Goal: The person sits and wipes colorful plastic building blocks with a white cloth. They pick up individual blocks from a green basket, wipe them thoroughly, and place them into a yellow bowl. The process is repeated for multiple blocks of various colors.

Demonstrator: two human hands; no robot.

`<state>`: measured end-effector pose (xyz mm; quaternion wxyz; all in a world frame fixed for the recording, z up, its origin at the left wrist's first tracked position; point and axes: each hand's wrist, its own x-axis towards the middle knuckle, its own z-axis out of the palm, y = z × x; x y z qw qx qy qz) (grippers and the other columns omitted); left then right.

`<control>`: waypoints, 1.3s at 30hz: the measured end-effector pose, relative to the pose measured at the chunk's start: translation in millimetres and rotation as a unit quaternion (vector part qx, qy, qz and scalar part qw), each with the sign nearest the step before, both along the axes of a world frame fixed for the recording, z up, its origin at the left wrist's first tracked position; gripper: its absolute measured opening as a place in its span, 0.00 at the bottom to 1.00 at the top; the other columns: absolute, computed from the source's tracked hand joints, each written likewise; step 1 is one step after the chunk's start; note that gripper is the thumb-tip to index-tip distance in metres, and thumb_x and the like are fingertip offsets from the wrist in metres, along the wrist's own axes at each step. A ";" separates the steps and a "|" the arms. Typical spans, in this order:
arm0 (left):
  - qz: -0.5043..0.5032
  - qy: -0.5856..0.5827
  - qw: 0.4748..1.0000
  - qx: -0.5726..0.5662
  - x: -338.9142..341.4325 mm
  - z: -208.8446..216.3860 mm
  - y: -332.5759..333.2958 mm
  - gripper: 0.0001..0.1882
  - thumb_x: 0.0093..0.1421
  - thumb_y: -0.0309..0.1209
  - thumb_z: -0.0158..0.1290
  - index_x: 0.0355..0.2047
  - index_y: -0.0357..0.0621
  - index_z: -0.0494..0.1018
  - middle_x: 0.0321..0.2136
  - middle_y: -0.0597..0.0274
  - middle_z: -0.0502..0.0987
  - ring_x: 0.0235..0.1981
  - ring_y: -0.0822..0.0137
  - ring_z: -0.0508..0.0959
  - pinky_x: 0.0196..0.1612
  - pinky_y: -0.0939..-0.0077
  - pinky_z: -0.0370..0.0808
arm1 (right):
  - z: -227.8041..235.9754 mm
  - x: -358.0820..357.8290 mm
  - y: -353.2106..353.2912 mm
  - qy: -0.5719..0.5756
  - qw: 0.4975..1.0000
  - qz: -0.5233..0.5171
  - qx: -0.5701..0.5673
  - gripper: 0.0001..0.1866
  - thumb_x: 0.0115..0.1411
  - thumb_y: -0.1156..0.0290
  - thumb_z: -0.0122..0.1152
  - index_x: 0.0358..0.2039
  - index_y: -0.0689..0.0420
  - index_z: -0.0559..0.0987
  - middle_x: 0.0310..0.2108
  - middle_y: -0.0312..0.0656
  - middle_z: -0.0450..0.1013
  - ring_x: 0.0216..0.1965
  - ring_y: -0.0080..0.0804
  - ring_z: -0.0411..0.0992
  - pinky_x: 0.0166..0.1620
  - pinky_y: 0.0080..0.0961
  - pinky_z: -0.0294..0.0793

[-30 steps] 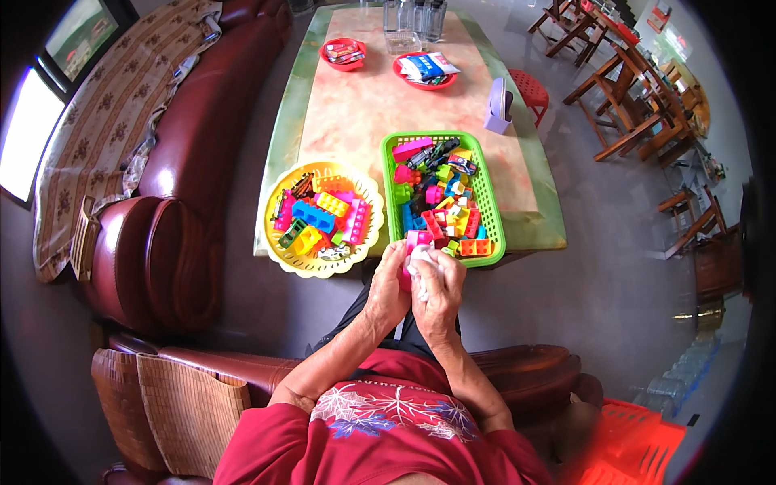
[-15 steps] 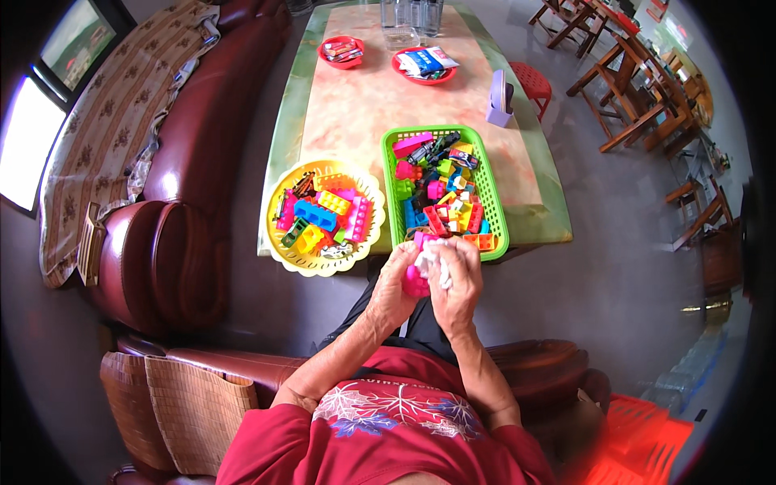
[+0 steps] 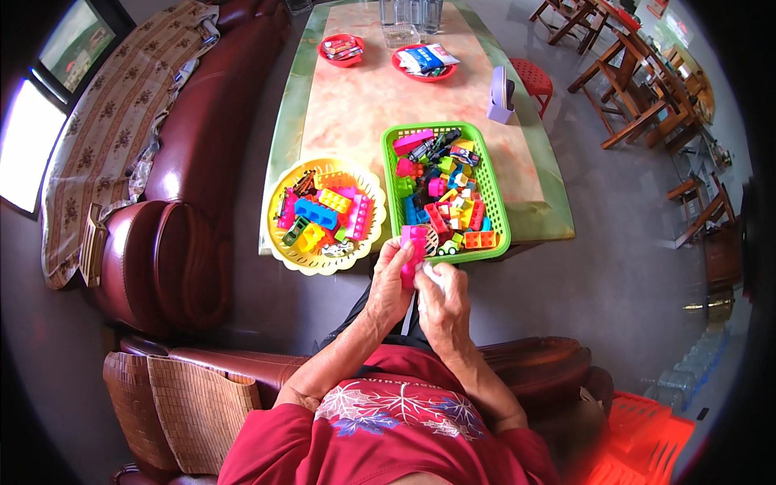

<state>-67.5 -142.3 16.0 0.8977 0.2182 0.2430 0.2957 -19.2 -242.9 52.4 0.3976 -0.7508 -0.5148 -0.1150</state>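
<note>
A pink toy building block point(image 3: 413, 252) is gripped upright in my left hand point(image 3: 390, 283), over my lap at the table's near edge. My right hand point(image 3: 444, 303) is closed on a white wipe or cloth point(image 3: 434, 276), pressed near the block's lower end. Just beyond my hands stands a green basket point(image 3: 499, 212) filled with coloured blocks and small toy vehicles. To its left, a yellow scalloped basket point(image 3: 279, 239) holds more blocks, among them blue, yellow and pink ones. Part of the white cloth is hidden by my right fingers.
Farther along the marbled table point(image 3: 347, 113) are a red bowl point(image 3: 323, 53) of small packets, another red bowl point(image 3: 412, 78) with packages, and a lilac holder point(image 3: 499, 105). Glass cups point(image 3: 412, 14) stand at the far end. A red stool point(image 3: 533, 81) is to the right, a leather sofa point(image 3: 202, 121) left.
My right hand has moved down along the block with the white cloth, leaving more of the pink block showing. The left hand keeps its hold, roughly in place.
</note>
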 end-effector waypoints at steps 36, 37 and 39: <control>-0.086 0.028 0.995 -0.031 -3.2 7.7 -9.6 0.17 0.67 0.39 0.46 0.51 0.45 0.69 0.41 0.67 0.76 0.40 0.72 0.77 0.44 0.72 0.75 | 4.3 47.9 30.4 0.181 0.974 -0.013 0.138 0.14 0.48 0.85 0.57 0.38 0.61 0.76 0.38 0.47 0.69 0.39 0.44 0.72 0.42 0.33 0.73; -0.082 0.037 0.996 -0.030 -3.6 12.0 -9.4 0.17 0.67 0.42 0.45 0.50 0.46 0.68 0.39 0.67 0.76 0.39 0.72 0.77 0.43 0.73 0.75 | 4.6 45.8 30.0 0.160 0.980 -0.004 0.116 0.13 0.49 0.83 0.57 0.38 0.61 0.76 0.37 0.47 0.69 0.38 0.43 0.72 0.41 0.33 0.73; -0.059 0.010 0.995 0.077 -2.8 2.4 -2.8 0.18 0.66 0.42 0.46 0.50 0.46 0.68 0.40 0.62 0.76 0.42 0.67 0.76 0.46 0.67 0.74 | 3.5 35.8 27.6 0.097 0.993 0.002 0.072 0.13 0.49 0.80 0.59 0.37 0.57 0.77 0.36 0.45 0.69 0.37 0.42 0.71 0.38 0.34 0.73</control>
